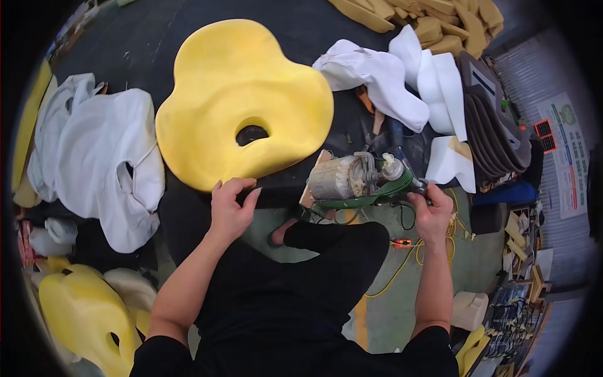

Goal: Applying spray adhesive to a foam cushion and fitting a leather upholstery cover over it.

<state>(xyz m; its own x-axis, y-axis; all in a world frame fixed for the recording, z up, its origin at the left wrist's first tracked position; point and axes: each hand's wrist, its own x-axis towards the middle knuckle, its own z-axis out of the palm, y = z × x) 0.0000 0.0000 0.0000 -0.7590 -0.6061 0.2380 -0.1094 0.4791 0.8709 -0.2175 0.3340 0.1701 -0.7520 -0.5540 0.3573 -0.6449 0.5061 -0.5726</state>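
A large yellow foam seat cushion (213,100), lobed and with an oval hole, lies on the black-covered table in front of me. My left hand (232,204) is at its near edge, thumb and fingers apart, with nothing held; whether the fingertips touch the foam is hard to tell. To the right, a dusty cylindrical power tool (342,178) with a green strap or hose (370,200) sits at the table's front edge. My right hand (433,213) is closed around the dark handle-like part (416,185) at its right end.
White fabric covers (107,157) lie left of the cushion, and another white cover (377,81) lies right. White foam pieces (440,91) and stacked dark pads (493,125) stand farther right. Yellow cushions (85,308) rest at lower left. A yellow cable (402,273) runs along the floor.
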